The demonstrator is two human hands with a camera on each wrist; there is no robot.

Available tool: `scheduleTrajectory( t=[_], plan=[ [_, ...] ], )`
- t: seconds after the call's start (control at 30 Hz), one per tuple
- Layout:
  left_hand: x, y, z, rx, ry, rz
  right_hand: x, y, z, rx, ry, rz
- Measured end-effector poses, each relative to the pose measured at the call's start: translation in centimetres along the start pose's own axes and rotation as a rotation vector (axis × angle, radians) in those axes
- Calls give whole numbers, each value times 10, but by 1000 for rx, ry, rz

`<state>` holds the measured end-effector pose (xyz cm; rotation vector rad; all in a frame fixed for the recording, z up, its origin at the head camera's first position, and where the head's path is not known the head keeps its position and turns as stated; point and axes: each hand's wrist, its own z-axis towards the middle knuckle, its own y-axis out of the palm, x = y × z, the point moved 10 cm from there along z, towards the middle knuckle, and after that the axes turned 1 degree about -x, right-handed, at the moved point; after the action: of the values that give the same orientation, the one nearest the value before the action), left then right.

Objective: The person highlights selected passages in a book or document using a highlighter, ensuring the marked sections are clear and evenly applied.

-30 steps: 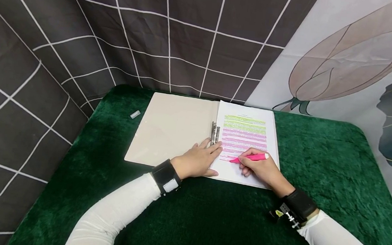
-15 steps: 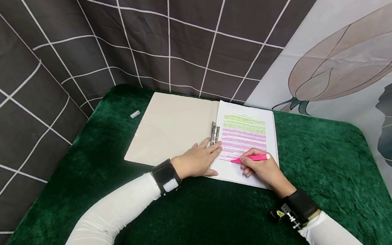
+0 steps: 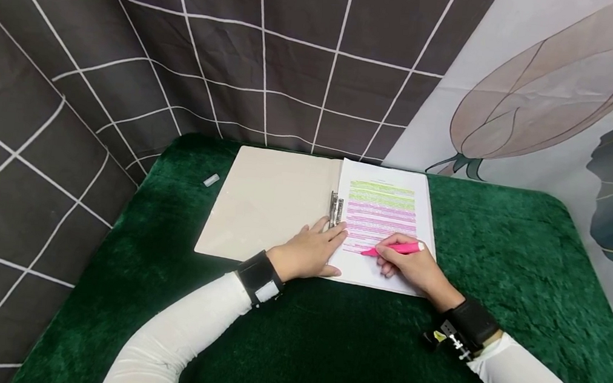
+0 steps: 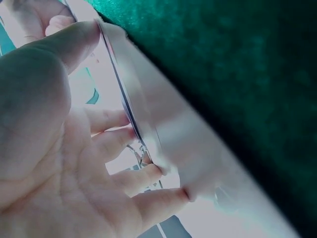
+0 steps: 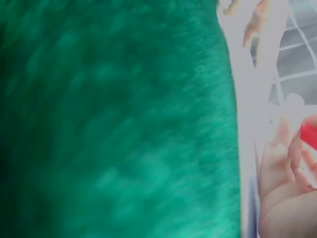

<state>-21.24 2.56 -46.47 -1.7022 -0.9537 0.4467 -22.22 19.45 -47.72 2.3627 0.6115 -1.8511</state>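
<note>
A pink highlighter [image 3: 404,247] is pinched in my right hand [image 3: 409,264], its tip on the lower text of a printed sheet [image 3: 354,269]. The sheet has yellow-green marked lines above and pink ones below. It lies on the right side of an open folder [image 3: 267,206] with a metal clip [image 3: 334,206] at the spine. My left hand [image 3: 309,249] rests with spread fingers across the spine and the sheet's lower left edge. In the left wrist view its fingers [image 4: 158,206] reach over the folder's edge. The right wrist view shows only a red bit of the highlighter [image 5: 309,135].
A small whitish block [image 3: 211,179] lies left of the folder on the green plush cloth [image 3: 299,343]. Dark grid-patterned fabric [image 3: 297,51] stands behind and at the left. A floral-print fabric [image 3: 510,112] hangs at the back right.
The highlighter's tip has slid a little to the right along a low line of text, my right hand moving with it. My left hand stays in place.
</note>
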Motion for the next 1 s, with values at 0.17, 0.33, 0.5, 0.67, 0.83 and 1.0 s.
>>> scheduleTrajectory(
  t=[0.17,0.33,0.5,0.67,0.83,1.0],
  plan=[
    [2,2,0,9,3,8,-10,-20,-8,40,5,144],
    [0,0,-2,25,-1,13,-40,-56,-16,66,-144,388],
    [0,-2,-4,29,8,-2,-57,-95,-27,77,-299,635],
    [1,0,-1,30,9,0,-56,-120,-37,88,-374,813],
    [0,0,0,38,4,-9,-41,-129,-35,98,-377,913],
    [-1,0,-1,37,5,-31,-22,-132,-30,124,-372,949]
  ],
)
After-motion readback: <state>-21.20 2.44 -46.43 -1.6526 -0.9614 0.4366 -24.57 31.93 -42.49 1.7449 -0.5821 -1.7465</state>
